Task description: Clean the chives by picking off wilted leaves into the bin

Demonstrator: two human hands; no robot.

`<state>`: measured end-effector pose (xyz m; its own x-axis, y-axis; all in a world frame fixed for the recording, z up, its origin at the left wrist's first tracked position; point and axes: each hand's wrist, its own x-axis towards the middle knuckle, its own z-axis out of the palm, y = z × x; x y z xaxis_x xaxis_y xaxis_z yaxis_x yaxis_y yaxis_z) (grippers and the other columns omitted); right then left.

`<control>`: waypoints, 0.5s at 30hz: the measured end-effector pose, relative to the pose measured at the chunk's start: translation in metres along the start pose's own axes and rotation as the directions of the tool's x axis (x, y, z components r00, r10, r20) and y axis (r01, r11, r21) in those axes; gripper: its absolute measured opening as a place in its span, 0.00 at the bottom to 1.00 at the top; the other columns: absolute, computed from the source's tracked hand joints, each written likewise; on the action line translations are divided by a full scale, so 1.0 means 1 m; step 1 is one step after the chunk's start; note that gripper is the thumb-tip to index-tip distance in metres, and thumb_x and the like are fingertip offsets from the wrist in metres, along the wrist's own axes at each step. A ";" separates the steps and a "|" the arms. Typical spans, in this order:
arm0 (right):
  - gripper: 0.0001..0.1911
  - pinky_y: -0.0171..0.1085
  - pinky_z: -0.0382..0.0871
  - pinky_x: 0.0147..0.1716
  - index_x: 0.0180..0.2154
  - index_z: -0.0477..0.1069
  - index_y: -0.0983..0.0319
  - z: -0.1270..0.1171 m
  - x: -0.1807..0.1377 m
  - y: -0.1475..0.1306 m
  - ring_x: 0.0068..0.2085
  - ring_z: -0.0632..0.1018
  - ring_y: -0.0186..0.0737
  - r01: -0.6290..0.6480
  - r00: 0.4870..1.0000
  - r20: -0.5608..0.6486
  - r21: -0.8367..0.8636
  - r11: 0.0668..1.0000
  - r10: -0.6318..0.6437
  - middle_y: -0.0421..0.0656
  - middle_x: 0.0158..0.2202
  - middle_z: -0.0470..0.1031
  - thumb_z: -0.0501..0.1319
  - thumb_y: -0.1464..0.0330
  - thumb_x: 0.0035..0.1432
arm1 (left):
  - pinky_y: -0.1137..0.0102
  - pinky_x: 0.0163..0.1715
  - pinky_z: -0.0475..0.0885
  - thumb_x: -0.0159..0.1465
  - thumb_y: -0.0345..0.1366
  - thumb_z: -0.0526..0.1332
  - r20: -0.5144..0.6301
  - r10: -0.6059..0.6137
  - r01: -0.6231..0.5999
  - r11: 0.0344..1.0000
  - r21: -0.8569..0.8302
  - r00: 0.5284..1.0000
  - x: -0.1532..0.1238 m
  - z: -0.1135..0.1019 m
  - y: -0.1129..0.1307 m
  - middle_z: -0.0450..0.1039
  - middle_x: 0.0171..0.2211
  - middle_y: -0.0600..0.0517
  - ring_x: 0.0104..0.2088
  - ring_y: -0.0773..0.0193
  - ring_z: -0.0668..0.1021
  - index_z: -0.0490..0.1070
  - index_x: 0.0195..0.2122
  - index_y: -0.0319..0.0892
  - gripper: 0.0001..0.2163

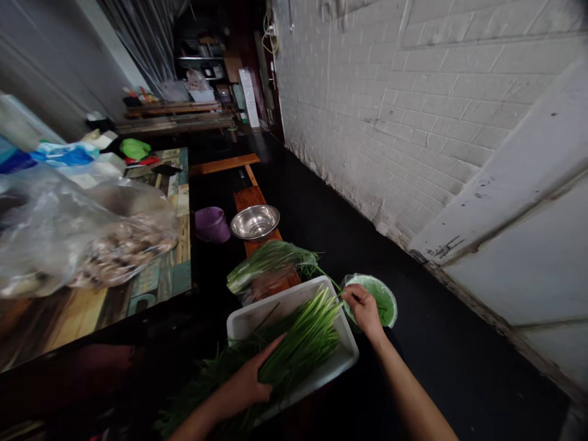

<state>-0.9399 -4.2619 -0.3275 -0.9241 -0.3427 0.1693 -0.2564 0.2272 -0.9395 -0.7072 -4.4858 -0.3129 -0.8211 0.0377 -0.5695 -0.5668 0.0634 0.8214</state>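
Observation:
My left hand (252, 381) is closed around a thick bunch of long-stemmed greens (305, 334), whose cut stalk ends point up and right. The bunch lies in a white rectangular tub (348, 355), with its leafy ends spilling over the near left side. To the right, my right hand (364, 307) pinches a thin green stalk (327, 275) above the tub's right rim. Behind and below that hand stands a lined, light green bucket (389, 297) with some green bits inside. A second bundle of greens (257, 264), partly in clear plastic, rests beyond the tub.
A steel bowl (255, 222) sits on a wooden bench (250, 197), beside a purple bucket (212, 225). At left, a plank table (181, 260) holds a clear bag of brownish pieces (124, 248). A white brick wall (413, 116) runs along the right.

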 end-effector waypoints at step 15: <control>0.17 0.40 0.68 0.37 0.26 0.74 0.61 -0.038 0.008 0.073 0.32 0.73 0.41 -0.147 0.930 -0.333 0.044 0.988 0.153 0.44 0.29 0.75 0.59 0.55 0.54 | 0.58 0.59 0.66 0.45 0.25 0.61 -0.018 0.064 -0.062 0.996 0.069 0.998 0.022 -0.004 0.002 0.61 0.66 0.50 0.63 0.47 0.65 0.51 0.69 0.46 0.47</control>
<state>-0.9774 -4.2134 -0.3836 -0.9934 0.0194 0.1128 -0.1051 0.2346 -0.9664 -0.7265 -4.4893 -0.3240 -0.8567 0.0235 -0.5153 -0.5085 0.1297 0.8513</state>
